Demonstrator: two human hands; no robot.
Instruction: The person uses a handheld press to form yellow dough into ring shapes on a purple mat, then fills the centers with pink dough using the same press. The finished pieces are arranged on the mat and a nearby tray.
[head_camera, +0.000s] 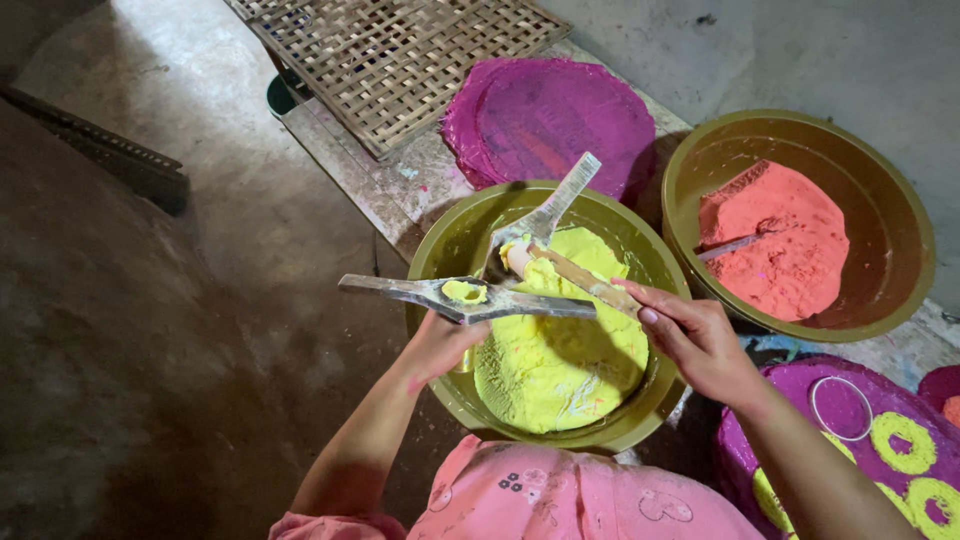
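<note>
Dim concrete floor, low stained bench (400, 195). Left hand (437, 345) closed around flat metal tool (465, 297) dabbed with yellow paste, fingers hidden beneath. Right hand (700, 340) pinching wooden-handled scraper (545, 235) over olive basin (445, 250) of yellow paste. Second basin (880, 200) with orange paste.

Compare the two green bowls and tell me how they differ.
The near bowl holds yellow paste; the far bowl holds orange-red paste. Both hands work tools over the near bowl: the left hand holds a flat metal tool, the right hand a wooden-handled one. The far bowl has only a tool resting in it. Both are round and olive green.
</note>
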